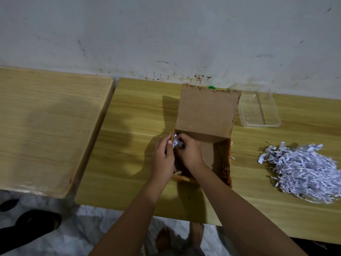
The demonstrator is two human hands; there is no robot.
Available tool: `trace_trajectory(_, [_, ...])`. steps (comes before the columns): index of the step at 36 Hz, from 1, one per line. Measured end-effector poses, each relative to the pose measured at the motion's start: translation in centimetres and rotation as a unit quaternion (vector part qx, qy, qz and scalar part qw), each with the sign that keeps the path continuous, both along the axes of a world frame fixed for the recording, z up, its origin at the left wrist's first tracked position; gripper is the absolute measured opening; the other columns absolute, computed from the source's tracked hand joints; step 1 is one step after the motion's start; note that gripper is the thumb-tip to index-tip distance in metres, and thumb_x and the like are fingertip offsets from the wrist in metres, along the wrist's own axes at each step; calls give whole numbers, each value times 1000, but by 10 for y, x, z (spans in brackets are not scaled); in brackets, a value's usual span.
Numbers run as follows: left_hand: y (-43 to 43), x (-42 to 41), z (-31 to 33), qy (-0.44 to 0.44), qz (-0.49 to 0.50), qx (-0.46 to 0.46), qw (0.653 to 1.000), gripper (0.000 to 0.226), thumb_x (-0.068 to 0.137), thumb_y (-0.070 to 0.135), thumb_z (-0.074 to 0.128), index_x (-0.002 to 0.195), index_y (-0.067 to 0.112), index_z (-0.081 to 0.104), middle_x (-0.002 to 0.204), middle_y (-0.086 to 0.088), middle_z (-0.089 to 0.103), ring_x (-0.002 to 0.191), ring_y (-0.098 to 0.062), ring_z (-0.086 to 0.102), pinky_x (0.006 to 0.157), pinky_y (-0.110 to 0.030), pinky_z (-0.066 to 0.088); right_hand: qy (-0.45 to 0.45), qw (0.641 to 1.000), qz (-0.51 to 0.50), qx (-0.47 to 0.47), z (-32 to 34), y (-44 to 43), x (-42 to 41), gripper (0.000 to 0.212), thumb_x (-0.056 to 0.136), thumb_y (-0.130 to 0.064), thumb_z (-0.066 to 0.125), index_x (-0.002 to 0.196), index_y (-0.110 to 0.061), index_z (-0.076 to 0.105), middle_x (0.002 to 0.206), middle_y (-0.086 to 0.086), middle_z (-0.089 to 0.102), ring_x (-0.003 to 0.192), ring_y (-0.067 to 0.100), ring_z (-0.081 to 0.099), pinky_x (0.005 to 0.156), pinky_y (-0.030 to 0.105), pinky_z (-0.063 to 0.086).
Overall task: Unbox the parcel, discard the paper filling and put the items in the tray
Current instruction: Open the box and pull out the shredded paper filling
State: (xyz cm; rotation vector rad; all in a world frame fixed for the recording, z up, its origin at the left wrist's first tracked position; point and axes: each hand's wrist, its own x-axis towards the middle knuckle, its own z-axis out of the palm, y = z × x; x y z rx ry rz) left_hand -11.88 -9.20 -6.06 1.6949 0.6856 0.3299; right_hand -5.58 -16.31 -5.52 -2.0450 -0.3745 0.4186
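Shredded paper (177, 143) sits pinched between both hands' fingers (170, 143) inside the box (206, 111).

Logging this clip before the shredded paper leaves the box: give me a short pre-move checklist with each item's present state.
1. Box open, flap upright: ok.
2. Both hands at the box's left inner corner, left hand and right hand in a grip on a clump of paper shreds: ok.
3. Shred pile on the table, right of the box, ready to take more: ok.
4. Clear tray behind the box on the right, nothing in it: ok.
5. Items left in the box: cannot tell, hands cover the bottom.
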Motion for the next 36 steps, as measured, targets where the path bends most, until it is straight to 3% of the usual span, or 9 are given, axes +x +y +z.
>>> trace_trajectory(5, [-1, 0, 5, 3, 2, -10, 1000, 32, 99, 15, 38, 127, 19, 53, 116, 9, 55, 102, 5, 51, 81, 1, 37, 43, 999, 11, -2, 0, -5, -6, 14, 76, 5, 56, 82, -6, 63, 81, 7, 68, 73, 14, 58, 58, 9, 37])
trace_trajectory(11, [-3, -3, 12, -12, 17, -71, 997, 33, 98, 13, 40, 128, 18, 53, 115, 11, 56, 106, 3, 53, 89, -13, 42, 88, 996, 13, 19, 13, -15, -9, 26, 74, 9, 54, 75, -16, 61, 76, 2, 65, 68, 9, 56, 60, 16, 40])
trace_trajectory(15, [-3, -3, 15, -8, 21, -68, 997, 32, 98, 13, 41, 127, 13, 54, 123, 0, 57, 114, -14, 53, 97, -27, 42, 68, 996, -39, 48, 37, -29, -1, 32, 75, 0, 68, 68, -30, 58, 73, -12, 64, 69, -1, 59, 65, 14, 46])
trace_trajectory(18, [-4, -3, 16, -4, 19, -63, 998, 32, 98, 13, 40, 127, 14, 53, 121, 1, 56, 102, 2, 54, 83, -8, 40, 47, 991, -88, 87, 57, -54, 11, 31, 75, -1, 70, 68, -28, 58, 73, -10, 65, 63, -9, 59, 60, 10, 44])
trace_trajectory(20, [-4, -4, 17, -1, 17, -72, 997, 31, 99, 15, 39, 127, 18, 52, 114, 5, 57, 85, 12, 54, 71, -4, 42, 30, 988, -124, 91, 67, -78, 19, 31, 74, 0, 72, 69, -27, 58, 73, -9, 65, 62, -9, 59, 59, 9, 44])
trace_trajectory(22, [-4, -4, 17, 5, 13, -71, 997, 31, 99, 17, 39, 127, 18, 52, 117, 5, 57, 87, 6, 54, 72, -7, 43, 7, 981, -174, 84, 71, -108, 26, 32, 73, 0, 73, 69, -28, 58, 76, -4, 65, 70, 3, 61, 65, 18, 47])
trace_trajectory(26, [-4, -3, 17, 2, 18, -48, 999, 33, 99, 15, 38, 129, 12, 52, 124, 1, 54, 97, 2, 50, 70, 3, 36, -2, 962, -269, 46, 62, -165, 25, 15, 75, -8, 73, 79, -17, 63, 82, 8, 66, 78, 20, 60, 74, 33, 47])
trace_trajectory(31, [-9, -4, 23, -2, 20, -58, 998, 33, 99, 9, 36, 129, 3, 49, 82, 19, 50, 55, 25, 47, 54, 4, 36, 21, 941, -336, -37, 38, -203, 14, 17, 76, -12, 71, 93, -14, 68, 96, 15, 70, 85, 25, 62, 77, 36, 47])
trace_trajectory(36, [-14, -5, 32, 0, 24, -61, 998, 35, 100, 9, 35, 131, 2, 47, 76, 18, 44, 48, 25, 44, 50, 4, 35, 42, 946, -321, -31, 36, -208, 5, 31, 80, -6, 67, 110, -8, 67, 105, 9, 68, 93, 20, 62, 80, 27, 45])
